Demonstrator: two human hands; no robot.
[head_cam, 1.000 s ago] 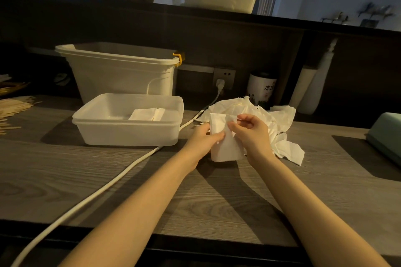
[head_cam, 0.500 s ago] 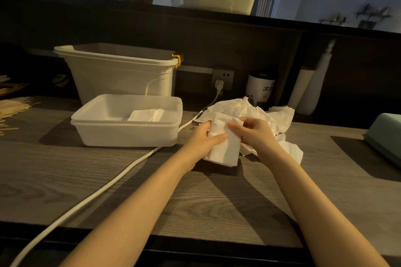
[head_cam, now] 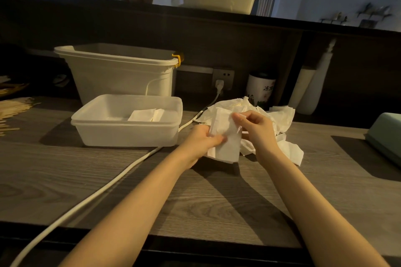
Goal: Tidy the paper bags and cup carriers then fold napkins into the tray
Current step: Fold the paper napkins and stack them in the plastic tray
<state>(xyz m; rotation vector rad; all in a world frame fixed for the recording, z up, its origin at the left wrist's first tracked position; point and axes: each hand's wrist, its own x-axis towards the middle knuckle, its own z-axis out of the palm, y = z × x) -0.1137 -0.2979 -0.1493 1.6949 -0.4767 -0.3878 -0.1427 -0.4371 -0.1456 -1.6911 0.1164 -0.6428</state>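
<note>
A white napkin [head_cam: 227, 147] is held upright just above the wooden counter, in front of a loose heap of white napkins [head_cam: 275, 119]. My left hand [head_cam: 202, 142] pinches its lower left edge. My right hand [head_cam: 257, 129] pinches its upper part, with thumb and fingers curled round the paper. The shallow translucent tray [head_cam: 121, 134] stands to the left of both hands, with folded napkins [head_cam: 145, 114] lying inside it.
A tall white bin [head_cam: 121, 76] stands behind the tray. A white power cable [head_cam: 104, 188] runs from the wall socket [head_cam: 223, 76] across the counter to the front left. A printed cup [head_cam: 260, 89], white bottles [head_cam: 308, 91], wooden sticks [head_cam: 13, 107] and a green box [head_cam: 388, 136] surround the area.
Both hands have turned and folded the napkin; its top now bends back under my right fingers, and my left hand has slid down to the lower edge.
</note>
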